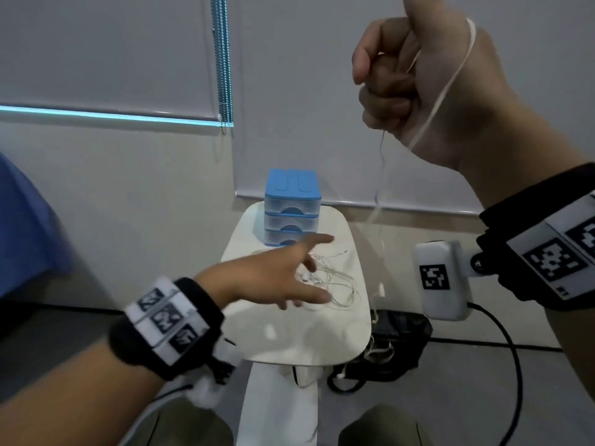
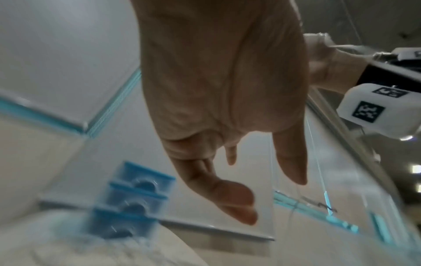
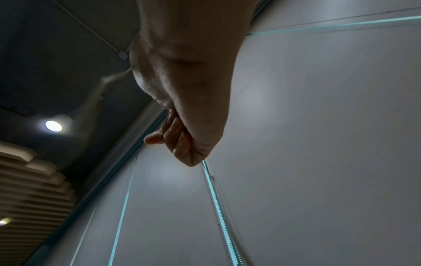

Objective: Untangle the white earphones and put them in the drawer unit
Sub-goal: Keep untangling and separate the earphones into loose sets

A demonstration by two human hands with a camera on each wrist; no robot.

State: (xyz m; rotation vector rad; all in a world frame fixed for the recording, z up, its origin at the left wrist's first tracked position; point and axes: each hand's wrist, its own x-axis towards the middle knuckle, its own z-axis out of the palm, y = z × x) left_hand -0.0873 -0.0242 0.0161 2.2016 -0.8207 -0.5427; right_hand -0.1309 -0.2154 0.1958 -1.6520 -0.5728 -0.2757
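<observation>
A tangle of white earphones lies on the small white table, in front of a blue three-drawer unit whose drawers look closed. My right hand is raised high at the upper right, fist curled round an earphone cable that loops over the wrist and hangs down toward the table's right edge. My left hand hovers over the tangle with fingers spread and holds nothing. The left wrist view shows that hand with its fingers straight and the drawer unit, blurred.
A dark bag with cables lies on the floor to the right of the table's white pedestal. Roller blinds with a bead chain cover the wall behind. My knees are at the bottom edge.
</observation>
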